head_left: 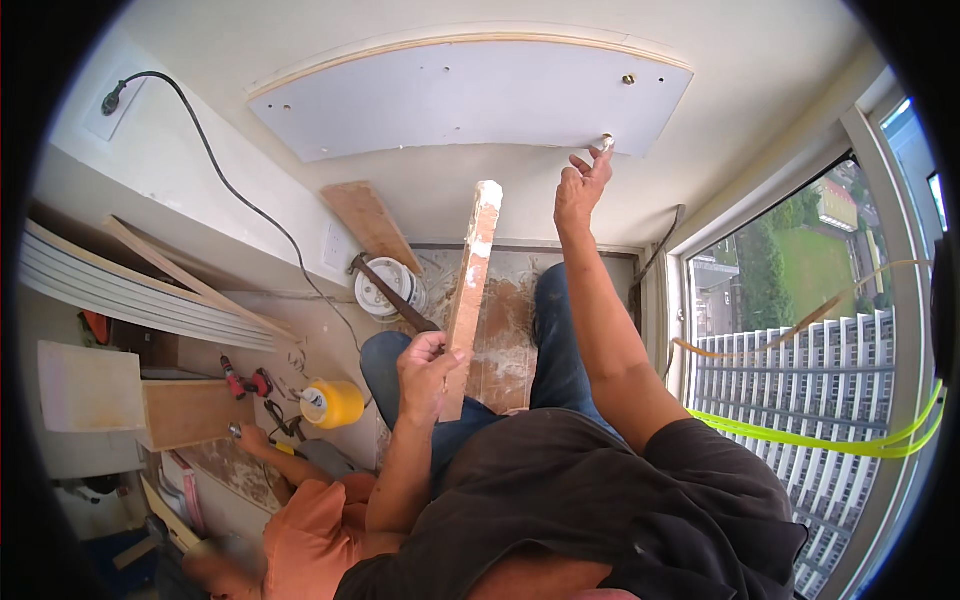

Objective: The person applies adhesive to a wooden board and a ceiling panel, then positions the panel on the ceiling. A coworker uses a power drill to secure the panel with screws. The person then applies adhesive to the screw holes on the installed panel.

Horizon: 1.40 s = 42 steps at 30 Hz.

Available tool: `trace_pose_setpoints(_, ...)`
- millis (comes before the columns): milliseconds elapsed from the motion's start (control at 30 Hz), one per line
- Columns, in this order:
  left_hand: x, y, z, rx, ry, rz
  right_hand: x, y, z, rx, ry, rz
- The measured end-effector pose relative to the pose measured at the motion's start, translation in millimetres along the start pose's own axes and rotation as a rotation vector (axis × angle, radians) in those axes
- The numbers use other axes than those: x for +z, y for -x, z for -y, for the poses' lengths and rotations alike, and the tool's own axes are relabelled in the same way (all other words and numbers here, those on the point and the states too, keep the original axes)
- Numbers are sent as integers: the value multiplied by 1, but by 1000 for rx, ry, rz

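My left hand (430, 372) is closed round the lower part of a wooden strip (470, 285), held upright. White paste (488, 195) coats the strip's top end and smears down its side. My right hand (582, 182) reaches up to a pale panel (450, 115) on the wall. Its index finger stretches to the panel's lower edge, right of the middle, with white paste on the fingertip. The other fingers are partly bent and grip nothing visible. A brass-coloured fitting (628, 79) and several small holes show in the panel.
A hammer (395, 292) lies across a white bucket (410, 283) beside a leaning board (370, 222). A yellow container (333, 403) and red drill (236, 377) are at left. A co-worker (320, 520) in orange is close by. A window (790, 290) and hanging cable (215, 170) flank me.
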<state>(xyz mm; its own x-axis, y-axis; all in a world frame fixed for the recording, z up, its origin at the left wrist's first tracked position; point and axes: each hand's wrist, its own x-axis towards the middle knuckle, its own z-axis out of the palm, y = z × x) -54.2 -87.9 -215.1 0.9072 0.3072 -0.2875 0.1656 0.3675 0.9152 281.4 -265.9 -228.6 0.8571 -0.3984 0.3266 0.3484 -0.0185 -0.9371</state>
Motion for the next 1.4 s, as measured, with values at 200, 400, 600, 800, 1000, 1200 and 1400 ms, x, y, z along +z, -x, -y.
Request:
trace_pose_setpoints(200, -5, 5, -1, -67, -5, -2, 2, -10, -13, -52, 74, -31)
trace_pose_setpoints(400, -4, 8, 2, -26, -30, -17, 3, -11, -11, -56, 207, -34)
trace_pose_setpoints(600, -7, 15, 0, -55, -52, -22, 22, -18, 1, 54, 262, -60)
trace_pose_setpoints(800, -15, 24, 1, -76, -11, -25, 41, -25, 34, 176, 650, -144)
trace_pose_setpoints(1000, -20, 25, 5, -2, -3, -1, 46, -26, 52, 211, 725, -113)
trace_pose_setpoints(1200, -18, 24, 4, 3, 8, 10, 0, -15, 26, -103, 740, 102)
trace_pose_setpoints(1400, -15, 24, 1, 18, -2, 19, -60, -21, 19, -359, 878, 265)
